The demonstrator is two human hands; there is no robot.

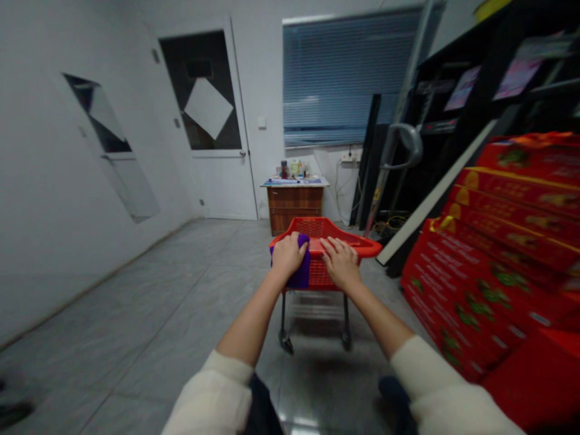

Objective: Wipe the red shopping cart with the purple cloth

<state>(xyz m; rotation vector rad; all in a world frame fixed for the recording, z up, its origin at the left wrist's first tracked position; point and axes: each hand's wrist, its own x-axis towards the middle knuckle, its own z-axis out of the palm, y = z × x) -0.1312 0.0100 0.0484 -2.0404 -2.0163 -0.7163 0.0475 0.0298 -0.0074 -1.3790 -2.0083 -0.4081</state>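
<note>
A red plastic shopping cart (357,246) stands on the tiled floor straight ahead of me, its basket seemingly empty. My left hand (287,255) is closed round a purple cloth (301,273) pressed against the near left edge of the basket. My right hand (341,261) lies on the near rim beside it, fingers stretched forward over the red mesh. Both arms reach out from cream sleeves.
Stacked red fruit cartons (493,241) fill the right side, dark shelving (480,109) above them. A long white board (435,199) leans by the shelving. A small wooden cabinet (294,205) with bottles stands against the far wall under a blue blind (344,78). A white door (212,127) is at left.
</note>
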